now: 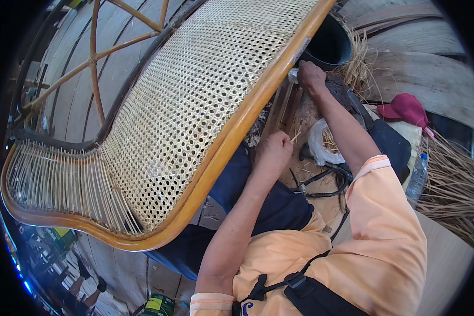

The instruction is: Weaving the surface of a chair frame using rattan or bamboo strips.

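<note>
A curved wooden furniture frame with a woven cane panel fills the left and middle of the head view. My left hand is closed beside the frame's near rail, with thin pale cane pieces poking from its fingertips. Farther off, my right hand is bent and closed near the frame's edge, just in front of a dark bucket. Something small and whitish shows by its fingers; I cannot make out what it is. Loose cane strands line the frame's lower left section.
On the work board to the right lie a clear plastic bag of cane bits and a black cord. Beyond are a maroon cap, a plastic bottle and a heap of cane strips. Another person's legs show at lower left.
</note>
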Available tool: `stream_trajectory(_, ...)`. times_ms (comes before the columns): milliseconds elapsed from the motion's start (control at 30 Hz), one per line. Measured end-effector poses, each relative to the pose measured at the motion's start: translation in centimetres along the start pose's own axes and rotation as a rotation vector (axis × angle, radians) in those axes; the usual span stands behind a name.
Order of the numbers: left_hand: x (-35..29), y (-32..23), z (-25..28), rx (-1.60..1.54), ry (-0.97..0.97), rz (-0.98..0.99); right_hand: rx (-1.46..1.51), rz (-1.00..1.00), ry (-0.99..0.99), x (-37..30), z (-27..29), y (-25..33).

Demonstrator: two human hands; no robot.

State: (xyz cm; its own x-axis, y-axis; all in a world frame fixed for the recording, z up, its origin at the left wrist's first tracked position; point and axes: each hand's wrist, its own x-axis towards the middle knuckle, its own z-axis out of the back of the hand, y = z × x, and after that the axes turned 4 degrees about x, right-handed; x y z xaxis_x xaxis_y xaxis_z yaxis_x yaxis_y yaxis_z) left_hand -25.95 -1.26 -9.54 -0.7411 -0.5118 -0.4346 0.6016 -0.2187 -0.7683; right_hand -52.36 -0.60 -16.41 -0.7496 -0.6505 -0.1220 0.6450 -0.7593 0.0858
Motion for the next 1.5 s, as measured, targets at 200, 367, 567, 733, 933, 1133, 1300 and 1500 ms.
stream_trajectory(200, 0.8, -0.1, 0.2, -0.207, 0.029, 0.077, -0.022, 0.013, 0.097, 0.9, -0.2, 0.0)
stream_trajectory(367, 1.0, 0.1, 0.5, -0.708, 0.156, 0.131, 0.17, -0.044, -0.02, 0.7, 1.0, -3.6)
stream_trajectory(567, 0.8, -0.4, 0.6, -0.883, 0.135, 0.128, 0.258, -0.007, 0.017, -0.5, 0.6, -4.7)
stream_trajectory(733, 0.8, -0.4, 0.7, -0.917, 0.082, 0.111, 0.129, 0.106, -0.034, -1.0, 0.8, -4.6)
stream_trajectory(933, 0.9, -0.4, 1.0, -1.004, 0.076, 0.112, 0.394, 0.224, -0.281, -6.1, 5.2, -4.9)
stream_trajectory(1133, 0.9, -0.2, 1.1, -0.989, 0.007, 0.1, 1.011, -0.052, 0.044, -15.5, 10.1, -2.9)
stream_trajectory(1300, 0.9, -0.1, 1.2, -1.027, -0.022, 0.084, 1.102, 0.078, 0.011, -18.3, 9.6, 0.1)
stream_trajectory(1500, 1.1, 0.0, 1.5, -1.113, 0.074, 0.164, 1.194, 0.037, 0.045, -18.2, 9.6, 1.1)
